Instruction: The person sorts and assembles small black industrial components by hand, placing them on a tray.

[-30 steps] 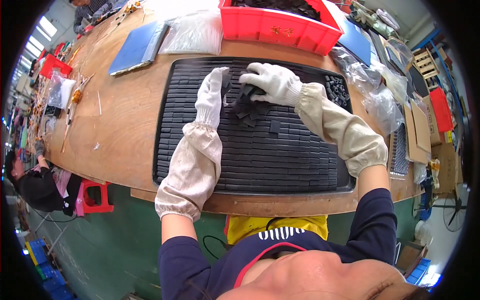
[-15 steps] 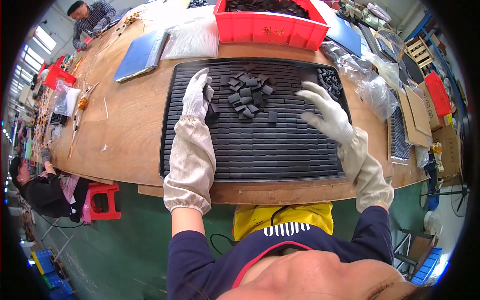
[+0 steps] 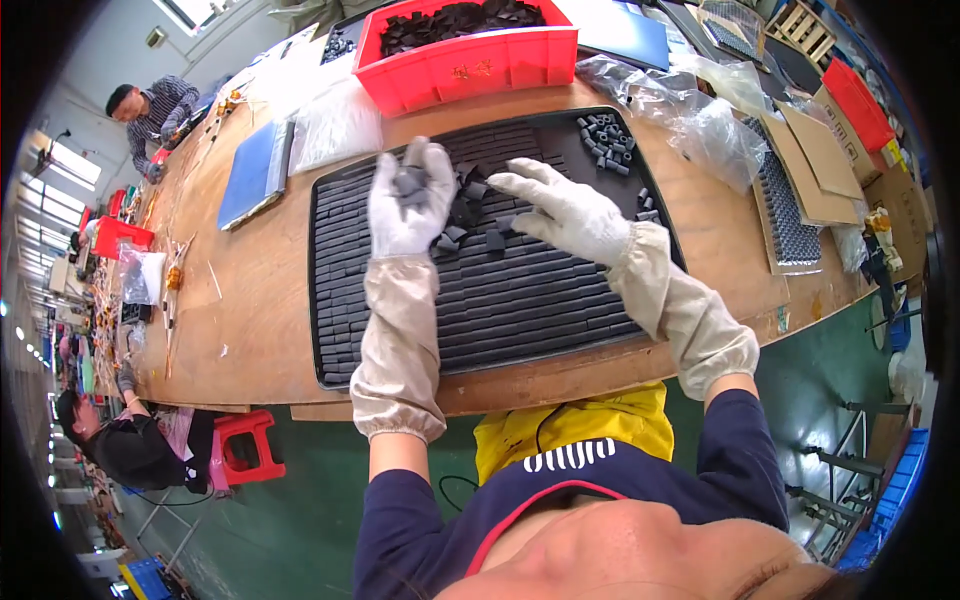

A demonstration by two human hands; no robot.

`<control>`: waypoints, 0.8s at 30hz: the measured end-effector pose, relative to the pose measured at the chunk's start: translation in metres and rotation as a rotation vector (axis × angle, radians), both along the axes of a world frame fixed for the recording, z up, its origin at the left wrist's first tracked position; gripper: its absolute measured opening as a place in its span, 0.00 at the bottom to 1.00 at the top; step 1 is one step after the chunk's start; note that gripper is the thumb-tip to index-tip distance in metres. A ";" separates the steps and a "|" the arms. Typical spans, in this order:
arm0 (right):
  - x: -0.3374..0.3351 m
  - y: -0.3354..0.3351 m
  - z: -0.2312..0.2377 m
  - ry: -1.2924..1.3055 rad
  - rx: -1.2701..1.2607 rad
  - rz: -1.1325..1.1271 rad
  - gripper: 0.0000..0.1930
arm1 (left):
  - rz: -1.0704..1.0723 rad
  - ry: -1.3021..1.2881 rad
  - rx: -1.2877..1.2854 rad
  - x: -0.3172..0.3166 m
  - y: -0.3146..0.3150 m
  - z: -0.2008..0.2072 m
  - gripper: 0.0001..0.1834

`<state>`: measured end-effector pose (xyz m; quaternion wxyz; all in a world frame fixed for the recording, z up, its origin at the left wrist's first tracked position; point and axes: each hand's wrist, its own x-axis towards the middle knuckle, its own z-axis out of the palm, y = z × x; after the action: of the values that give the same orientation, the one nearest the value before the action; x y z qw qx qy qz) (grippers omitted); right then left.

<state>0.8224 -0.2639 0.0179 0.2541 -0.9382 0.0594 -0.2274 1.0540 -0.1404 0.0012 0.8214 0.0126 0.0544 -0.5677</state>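
Note:
A black tray point(image 3: 318, 340) lies on the table, lined with tight rows of short black pieces point(image 3: 500, 300). My gloved left hand point(image 3: 408, 215) is cupped palm up over its left part, with several dark curved pieces point(image 3: 410, 183) lying in it. Beside it, a heap of loose black pieces point(image 3: 450, 240) rests on top of the rows, partly hidden by the hands. My gloved right hand point(image 3: 575, 212) hovers to the right of the heap, fingers apart and tips close to a loose piece. Small black tubes point(image 3: 606, 142) stand and lie in the tray's far right corner.
Behind the tray stands a red bin point(image 3: 470, 65) of black pieces. A blue folder point(image 3: 255, 175) and a clear plastic bag point(image 3: 335, 135) lie left of it. Crumpled plastic point(image 3: 700, 130) and cardboard sheets point(image 3: 815, 190) are at the right. Two people work along the left side.
The view has swung, shifting the tray left. My left hand has turned palm up with pieces in it. My right hand has come in toward the heap from the tray's right side.

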 end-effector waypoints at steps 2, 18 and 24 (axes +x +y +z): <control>0.013 0.003 0.002 -0.179 0.072 0.019 0.27 | -0.048 -0.063 0.084 -0.028 -0.020 0.005 0.26; 0.002 -0.022 -0.025 -0.383 0.767 -0.197 0.09 | -0.197 -0.208 0.272 -0.094 -0.036 -0.011 0.18; 0.002 -0.025 -0.027 -0.418 0.928 -0.205 0.08 | -0.232 -0.335 0.297 -0.094 -0.032 -0.003 0.13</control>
<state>0.8245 -0.2888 -0.0086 0.6264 -0.6506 0.1934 -0.3834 0.9605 -0.1728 -0.0019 0.7375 0.2333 -0.0016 -0.6338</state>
